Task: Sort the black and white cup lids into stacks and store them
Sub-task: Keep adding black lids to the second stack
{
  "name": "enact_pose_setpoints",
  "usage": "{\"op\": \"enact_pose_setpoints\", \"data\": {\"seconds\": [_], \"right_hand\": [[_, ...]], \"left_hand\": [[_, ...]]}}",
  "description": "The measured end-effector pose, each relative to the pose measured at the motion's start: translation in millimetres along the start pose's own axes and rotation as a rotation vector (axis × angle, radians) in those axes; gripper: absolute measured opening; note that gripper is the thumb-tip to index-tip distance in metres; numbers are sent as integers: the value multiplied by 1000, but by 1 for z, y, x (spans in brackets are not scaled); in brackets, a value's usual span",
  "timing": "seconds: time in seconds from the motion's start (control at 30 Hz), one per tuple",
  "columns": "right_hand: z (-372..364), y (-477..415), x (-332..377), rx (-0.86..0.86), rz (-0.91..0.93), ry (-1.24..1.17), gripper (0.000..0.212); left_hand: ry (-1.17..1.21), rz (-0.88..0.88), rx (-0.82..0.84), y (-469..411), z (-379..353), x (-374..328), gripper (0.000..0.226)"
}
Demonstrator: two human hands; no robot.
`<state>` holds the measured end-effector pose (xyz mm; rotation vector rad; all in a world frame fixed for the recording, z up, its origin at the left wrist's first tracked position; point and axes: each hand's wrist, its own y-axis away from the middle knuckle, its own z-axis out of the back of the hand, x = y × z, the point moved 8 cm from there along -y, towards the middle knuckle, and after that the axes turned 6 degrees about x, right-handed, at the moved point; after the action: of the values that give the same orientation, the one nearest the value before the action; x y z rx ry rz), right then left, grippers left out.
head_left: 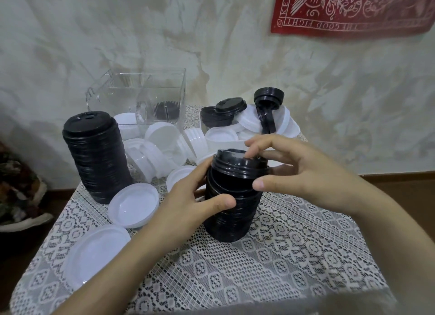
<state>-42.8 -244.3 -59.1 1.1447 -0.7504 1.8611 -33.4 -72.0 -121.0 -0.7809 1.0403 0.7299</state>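
Black on black: the left hand (pixel 188 197) wraps thumb and fingers round the short black stack (pixel 233 213) mid-table, while the right hand (pixel 303 173) pinches the top lid (pixel 237 165), seating it. Next, I'd say, press it level, then fetch another from the mixed pile (pixel 249 120) behind. It's tight leftward, with loose white lids (pixel 134 205) and the taller black stack (pixel 94 159). Bare lace cloth (pixel 294 255) lies open near right.

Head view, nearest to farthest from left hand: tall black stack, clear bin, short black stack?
1. short black stack, centre, gripped by the left hand.
2. tall black stack, to the left.
3. clear bin, back left, by the wall.
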Motion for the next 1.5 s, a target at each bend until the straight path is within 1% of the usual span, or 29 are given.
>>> {"op": "enact_pose_setpoints", "data": {"seconds": [0.17,0.27,0.3,0.43,0.6,0.77,0.87,1.1,1.23,1.5], "right_hand": [[-3,-1,-3,-63,27,10,30],[0,-2,-8,-77,22,36,18],[0,-1,-10,-82,24,26,19],[-3,0,-13,-82,43,-27,32],[-7,-1,-20,-40,-3,-21,50],[-10,-3,-24,-21,-32,12,67],[-12,-3,-23,-4,-35,23,75],[-11,-2,-22,-3,-57,50,74],[-11,-2,-25,-18,-74,65,69],[-12,-2,-27,-42,-61,95,74]], "left_hand": [[-2,4,-13,-1,0,2,71],[-16,13,-10,-1,0,4,72],[-21,17,-6,-1,0,5,74],[-21,25,47,-1,-1,6,88],[-9,49,109,0,0,6,96],[-47,32,98,0,0,4,80],[-54,31,81,-1,1,6,78],[-42,19,75,-2,2,7,81],[-56,14,51,-2,3,9,81],[-87,25,39,0,5,7,80]]}}
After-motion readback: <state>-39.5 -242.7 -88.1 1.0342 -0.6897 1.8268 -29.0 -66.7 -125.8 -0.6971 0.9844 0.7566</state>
